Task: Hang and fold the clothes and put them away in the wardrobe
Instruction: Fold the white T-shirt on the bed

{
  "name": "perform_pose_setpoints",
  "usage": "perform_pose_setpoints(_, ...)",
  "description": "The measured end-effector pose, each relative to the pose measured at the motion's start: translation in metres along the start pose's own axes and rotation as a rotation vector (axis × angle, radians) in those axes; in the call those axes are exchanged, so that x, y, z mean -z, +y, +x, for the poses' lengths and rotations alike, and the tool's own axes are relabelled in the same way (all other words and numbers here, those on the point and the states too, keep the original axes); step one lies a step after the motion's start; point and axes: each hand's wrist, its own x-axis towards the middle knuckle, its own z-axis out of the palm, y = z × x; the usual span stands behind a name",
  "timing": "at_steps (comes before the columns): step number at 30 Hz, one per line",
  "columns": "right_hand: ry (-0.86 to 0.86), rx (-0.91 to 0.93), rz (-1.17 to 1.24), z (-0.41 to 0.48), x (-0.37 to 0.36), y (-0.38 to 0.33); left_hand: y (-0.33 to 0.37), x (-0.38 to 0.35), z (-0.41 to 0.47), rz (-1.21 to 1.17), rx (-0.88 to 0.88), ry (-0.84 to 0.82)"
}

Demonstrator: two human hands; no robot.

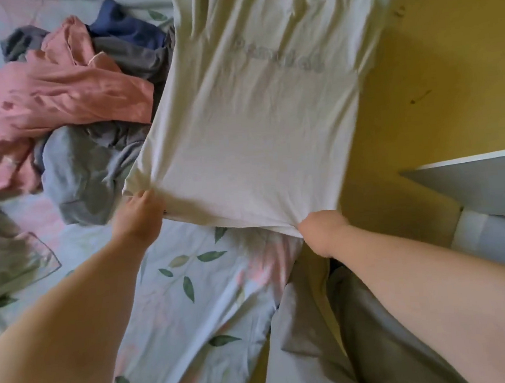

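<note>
At the bed's [193, 289] side edge, a white T-shirt [253, 114] is stretched out by its hem. The left hand [141, 214] pinches one corner and the right hand [323, 231] is closed tight on the other, evidently pulling it flat for folding. Heaped clothes [51, 102] crowd the bed to the left. Bare sheet lies free beneath the hem, and open floor [435, 81] lies to the right.
</note>
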Motion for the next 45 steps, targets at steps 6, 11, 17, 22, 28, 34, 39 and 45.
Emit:
perform_pose_setpoints(6, 0.027, 0.008, -0.056, 0.03, -0.042, -0.022, -0.01, -0.048, 0.004, 0.051, -0.01, -0.029)
perform_pose_setpoints(11, -0.059, 0.042, -0.056, 0.051, -0.059, -0.027, 0.003, -0.069, 0.015, 0.138, 0.034, -0.111)
perform_pose_setpoints(17, -0.155, 0.065, -0.016, 0.049, -0.04, -0.016, 0.062, -0.047, 0.015, 0.478, 0.082, -0.177)
perform_pose_setpoints(22, -0.081, 0.024, 0.121, 0.047, 0.0, 0.03, 0.125, -0.041, 0.014, 0.247, -0.241, -0.338)
perform_pose_setpoints(28, 0.105, -0.165, 0.498, 0.071, 0.048, 0.144, 0.219, -0.016, 0.042, 0.253, -0.201, -0.442)
perform_pose_setpoints(34, 0.514, -0.424, 1.056, 0.133, 0.085, 0.296, 0.338, 0.035, 0.137, -0.038, -0.227, -0.232)
perform_pose_setpoints(39, 0.684, -0.49, 1.257, 0.182, 0.117, 0.411, 0.43, 0.063, 0.224, -0.132, -0.242, -0.065)
perform_pose_setpoints(45, 0.607, -0.267, 1.213, 0.225, 0.16, 0.486, 0.504, 0.086, 0.299, -0.111, -0.28, 0.014)
